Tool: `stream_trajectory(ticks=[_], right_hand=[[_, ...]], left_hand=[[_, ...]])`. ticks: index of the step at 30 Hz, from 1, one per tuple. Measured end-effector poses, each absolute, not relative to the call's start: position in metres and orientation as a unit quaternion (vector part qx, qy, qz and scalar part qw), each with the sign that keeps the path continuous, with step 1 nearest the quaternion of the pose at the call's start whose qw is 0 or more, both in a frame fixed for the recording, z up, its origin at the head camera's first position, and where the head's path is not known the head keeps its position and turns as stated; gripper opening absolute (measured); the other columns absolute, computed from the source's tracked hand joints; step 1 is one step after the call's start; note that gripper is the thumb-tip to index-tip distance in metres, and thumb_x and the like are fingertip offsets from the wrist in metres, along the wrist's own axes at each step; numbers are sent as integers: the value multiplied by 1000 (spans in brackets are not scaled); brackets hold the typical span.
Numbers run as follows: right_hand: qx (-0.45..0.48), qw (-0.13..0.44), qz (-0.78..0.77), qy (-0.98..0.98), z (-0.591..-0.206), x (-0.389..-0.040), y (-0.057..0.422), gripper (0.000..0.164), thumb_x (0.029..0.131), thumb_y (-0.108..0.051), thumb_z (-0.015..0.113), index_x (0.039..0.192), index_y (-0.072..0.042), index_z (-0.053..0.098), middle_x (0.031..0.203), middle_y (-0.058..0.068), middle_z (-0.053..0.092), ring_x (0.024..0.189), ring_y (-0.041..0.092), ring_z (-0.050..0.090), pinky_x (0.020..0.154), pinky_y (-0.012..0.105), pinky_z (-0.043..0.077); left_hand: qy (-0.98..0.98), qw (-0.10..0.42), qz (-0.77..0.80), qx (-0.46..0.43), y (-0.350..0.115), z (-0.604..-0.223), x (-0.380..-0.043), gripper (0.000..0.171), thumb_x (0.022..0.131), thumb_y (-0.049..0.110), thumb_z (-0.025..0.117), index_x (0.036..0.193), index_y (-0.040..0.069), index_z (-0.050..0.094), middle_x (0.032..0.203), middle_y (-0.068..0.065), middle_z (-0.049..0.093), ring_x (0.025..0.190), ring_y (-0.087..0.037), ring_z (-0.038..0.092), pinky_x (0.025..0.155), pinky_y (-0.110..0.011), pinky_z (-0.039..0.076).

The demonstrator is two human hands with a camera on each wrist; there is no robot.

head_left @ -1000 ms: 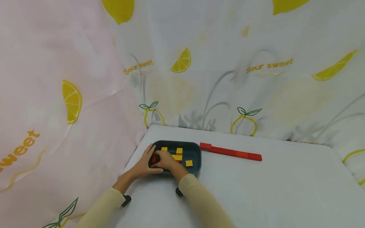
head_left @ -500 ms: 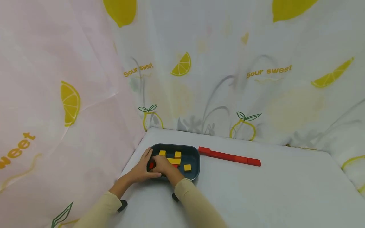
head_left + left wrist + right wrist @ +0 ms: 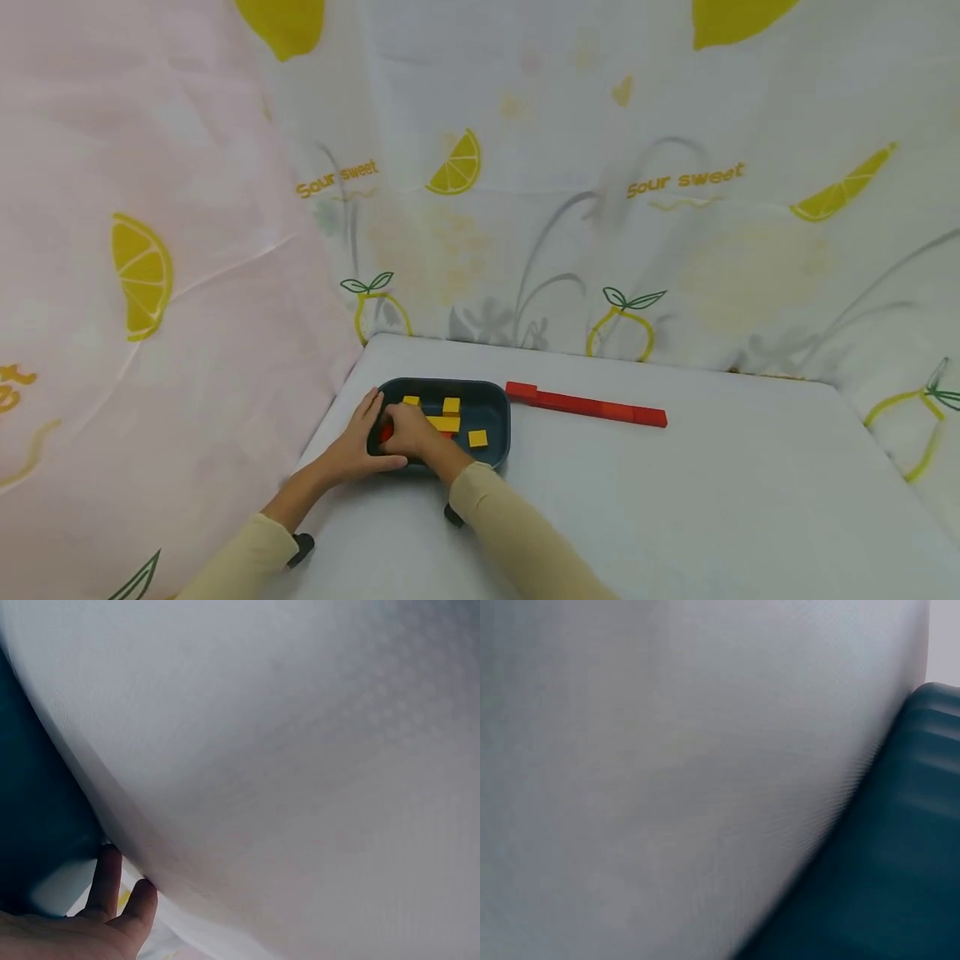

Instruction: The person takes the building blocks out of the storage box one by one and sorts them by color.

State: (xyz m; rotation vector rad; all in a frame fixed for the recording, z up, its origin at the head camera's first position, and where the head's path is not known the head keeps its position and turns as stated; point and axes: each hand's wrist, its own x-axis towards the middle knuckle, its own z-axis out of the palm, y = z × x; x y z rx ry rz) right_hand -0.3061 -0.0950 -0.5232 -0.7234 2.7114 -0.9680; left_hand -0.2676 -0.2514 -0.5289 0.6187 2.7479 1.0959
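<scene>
A dark blue rectangular tub (image 3: pixel 501 417) stands at the left of the white table. My left hand (image 3: pixel 351 450) rests against its left end, fingers straight along the outside and thumb along the near rim. In the left wrist view, two fingertips (image 3: pixel 110 859) touch near the tub's edge (image 3: pixel 37 787). My right hand (image 3: pixel 414 433) reaches into the tub, its curled fingers and thumb around a red block (image 3: pixel 386 433), mostly hidden. Several yellow blocks (image 3: pixel 452 407) lie in the tub, with another bit of red beside the right wrist. The right wrist view shows only the tub's outside (image 3: pixel 885 862) and table.
A row of red blocks (image 3: pixel 585 405) lies end to end on the white table (image 3: pixel 675 500), right of the tub. Its left end block looks raised. Lemon-printed cloth (image 3: pixel 555 208) hangs behind and on the left.
The head view has shifted slightly, so everything sits a little further left. Both hands keep about the same place at the tub; less of the red block shows by the right fingers.
</scene>
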Motion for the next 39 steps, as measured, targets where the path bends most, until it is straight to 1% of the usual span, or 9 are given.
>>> stream_trajectory(ticks=[2,5,11,15,18,24,32,34,39], right_hand=[[-252,74,-315,912,-520,-305,-96,34,74,-16,83,104,-8,68,92,-2,70,78,5,57,71,14,50],[-260,62,-277,923,-513,-304,-95,38,77,-16,81,112,-9,67,98,-1,68,83,6,56,75,14,49],[-304,44,-160,938,-495,-304,-84,42,87,-27,75,126,-14,66,107,0,67,91,11,56,70,17,48],[-339,31,-128,932,-481,-303,-72,46,92,-27,71,134,-11,62,120,4,63,103,14,57,78,17,50],[-354,36,-142,924,-474,-303,-59,44,94,-23,68,135,-9,61,122,6,59,104,13,58,82,17,50],[-351,44,-172,919,-463,-302,-19,37,94,-21,69,129,-12,64,120,5,57,98,13,57,85,20,51],[-298,33,-201,933,-443,-310,51,36,90,-12,72,124,-9,62,119,9,59,105,22,57,97,35,52],[-281,27,-209,936,-439,-311,70,36,89,-10,73,123,-8,62,119,10,60,107,24,57,97,38,53],[-242,13,-225,944,-436,-315,112,35,89,-9,72,123,-9,62,119,7,61,108,23,56,92,37,55]], left_hand=[[907,59,364,206,-254,-528,-268,121,78,48,80,159,4,1,165,-21,-5,150,-46,9,113,-68,23],[904,59,366,212,-256,-528,-271,120,79,47,80,159,6,-1,165,-21,-6,150,-46,8,113,-69,23],[902,58,367,221,-257,-528,-276,121,80,48,78,159,5,-3,165,-22,-6,149,-48,6,112,-70,21],[904,53,365,216,-259,-528,-277,123,79,50,79,158,4,-3,165,-22,-5,150,-46,6,113,-69,22],[907,53,360,210,-260,-529,-275,123,78,50,80,159,5,0,165,-21,-4,150,-46,7,113,-69,23],[912,60,349,206,-258,-531,-272,121,78,52,79,159,5,2,165,-21,-4,148,-47,11,112,-70,24],[914,65,347,198,-253,-531,-271,120,77,54,78,160,10,3,166,-17,-6,147,-45,14,111,-70,24],[915,66,345,199,-253,-531,-271,120,77,52,79,160,10,3,165,-18,-6,146,-46,14,111,-71,25],[915,64,343,202,-255,-532,-271,118,78,53,78,160,11,5,165,-18,-5,146,-47,14,110,-72,25]])
